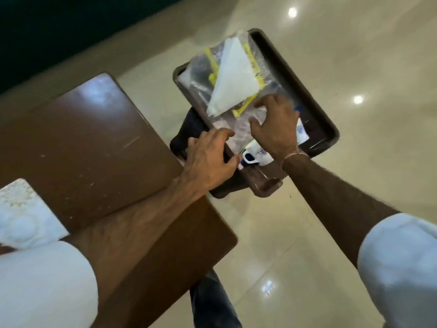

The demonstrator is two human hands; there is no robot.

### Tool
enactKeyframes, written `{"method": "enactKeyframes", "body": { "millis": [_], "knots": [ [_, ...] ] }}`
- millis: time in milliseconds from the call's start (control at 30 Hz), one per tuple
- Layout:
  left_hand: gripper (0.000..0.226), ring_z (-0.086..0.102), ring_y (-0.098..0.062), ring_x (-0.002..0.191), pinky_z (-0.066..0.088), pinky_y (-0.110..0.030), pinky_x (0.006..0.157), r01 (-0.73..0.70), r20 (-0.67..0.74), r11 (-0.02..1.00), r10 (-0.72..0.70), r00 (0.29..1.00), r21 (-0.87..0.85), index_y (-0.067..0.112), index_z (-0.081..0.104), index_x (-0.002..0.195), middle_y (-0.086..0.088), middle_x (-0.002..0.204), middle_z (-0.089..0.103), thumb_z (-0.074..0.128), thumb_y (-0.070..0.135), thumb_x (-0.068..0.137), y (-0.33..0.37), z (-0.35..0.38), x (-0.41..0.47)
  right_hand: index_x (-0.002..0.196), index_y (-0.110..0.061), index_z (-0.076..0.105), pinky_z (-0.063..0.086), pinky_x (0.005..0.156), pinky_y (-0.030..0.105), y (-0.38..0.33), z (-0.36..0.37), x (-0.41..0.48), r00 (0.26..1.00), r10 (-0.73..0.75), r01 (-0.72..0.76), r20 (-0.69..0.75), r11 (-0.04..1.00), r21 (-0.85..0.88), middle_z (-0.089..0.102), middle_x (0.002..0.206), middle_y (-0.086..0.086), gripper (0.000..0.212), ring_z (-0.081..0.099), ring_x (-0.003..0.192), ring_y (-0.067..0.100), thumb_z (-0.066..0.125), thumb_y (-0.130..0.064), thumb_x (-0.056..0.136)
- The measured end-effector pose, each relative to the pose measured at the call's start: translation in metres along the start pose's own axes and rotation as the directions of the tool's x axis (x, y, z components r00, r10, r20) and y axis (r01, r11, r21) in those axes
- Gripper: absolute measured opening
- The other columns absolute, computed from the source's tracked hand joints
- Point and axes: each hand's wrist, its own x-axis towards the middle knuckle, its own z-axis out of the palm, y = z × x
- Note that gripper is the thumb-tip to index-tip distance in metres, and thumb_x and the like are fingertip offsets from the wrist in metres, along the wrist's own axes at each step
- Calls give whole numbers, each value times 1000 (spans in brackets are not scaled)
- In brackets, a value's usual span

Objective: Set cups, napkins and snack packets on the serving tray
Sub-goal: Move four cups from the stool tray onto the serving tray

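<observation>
Both arms wear short, pale white sleeves ending above the elbows, leaving the forearms bare. The left hand [210, 159] carries nothing on it. A thin light thread band circles the wrist of the right hand [276, 129]. Dark trousers show below.

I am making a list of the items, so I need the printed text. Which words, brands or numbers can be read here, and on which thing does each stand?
No text here can be read.
Yellow printing on the clear snack packets: blurred, not legible.
Blue marks on the white cups: too small and blurred to read.
Blue print on a white item by the right hand: not legible.
White napkin: plain, no print visible.
</observation>
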Motion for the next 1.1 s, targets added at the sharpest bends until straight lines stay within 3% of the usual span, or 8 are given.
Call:
{"method": "enactKeyframes", "body": {
  "millis": [200, 300, 467, 567, 633, 767, 833, 1100],
  "knots": [
    [48, 53, -26, 119, 36, -42, 97, 4, 230, 985, -44, 972, 174, 24, 57, 120, -4, 126, 60, 68, 54, 83, 48, 46, 55, 131, -16, 49, 44, 99, 51, 95, -19, 19, 948, 255, -240, 190, 966, -98, 50, 130, 19, 73, 48, 119, 40, 76, -52, 72],
    [33, 60, -22, 101, 41, -30, 77, 106, 260, 993, -114, 959, 44, 20, 61, 103, -5, 111, 65, 77, 39, 81, 53, 59, 64, 138, -14, 43, 49, 97, 46, 113, -14, 16, 912, 270, -273, 310, 961, -33, 54, 128, 20, 84, 53, 116, 38, 82, -46, 71],
    [29, 56, -12, 88, 32, -8, 55, 208, 311, 966, -153, 938, -154, 25, 57, 82, 7, 96, 61, 85, 27, 75, 51, 59, 63, 135, -9, 46, 52, 98, 45, 115, -12, 9, 920, 295, -334, 257, 935, 121, 61, 126, 17, 78, 60, 113, 35, 86, -29, 71],
    [30, 55, -3, 77, 35, -5, 51, 243, 234, 935, -183, 955, -259, 24, 57, 76, 13, 88, 59, 87, 27, 72, 45, 45, 54, 134, -9, 46, 51, 100, 43, 96, -15, 2, 941, 273, -315, 197, 921, 229, 59, 128, 15, 77, 58, 116, 33, 85, -21, 69],
    [35, 57, -5, 85, 36, -9, 56, 226, 163, 925, -183, 969, -305, 26, 55, 80, 7, 99, 61, 88, 28, 69, 36, 29, 46, 134, -11, 47, 49, 103, 42, 75, -17, -3, 959, 237, -275, 158, 911, 307, 58, 129, 15, 74, 55, 118, 32, 82, -13, 69],
    [64, 59, -8, 101, 44, -7, 69, 195, 34, 895, -199, 979, -402, 32, 46, 109, 7, 114, 60, 92, 28, 64, 11, -16, 19, 127, -12, 53, 49, 98, 43, 18, -12, -15, 989, 101, -138, 106, 880, 454, 62, 122, 10, 68, 58, 115, 28, 84, -12, 67],
    [71, 58, -10, 107, 49, -18, 84, 189, -57, 892, -232, 971, -411, 27, 49, 120, 6, 120, 59, 93, 29, 63, -7, -38, -3, 129, -15, 53, 48, 101, 44, -18, -3, -23, 993, 35, -86, 113, 865, 493, 62, 126, 8, 70, 57, 118, 26, 85, -15, 67],
    [64, 55, -12, 97, 47, -25, 75, 419, -313, 868, -489, 814, -268, 25, 53, 113, 5, 110, 53, 87, 47, 63, -102, -99, -119, 122, -15, 55, 53, 93, 39, -165, 52, -72, 952, -205, 55, 227, 844, 533, 64, 119, 5, 73, 62, 109, 21, 93, -27, 62]
  ]
}}
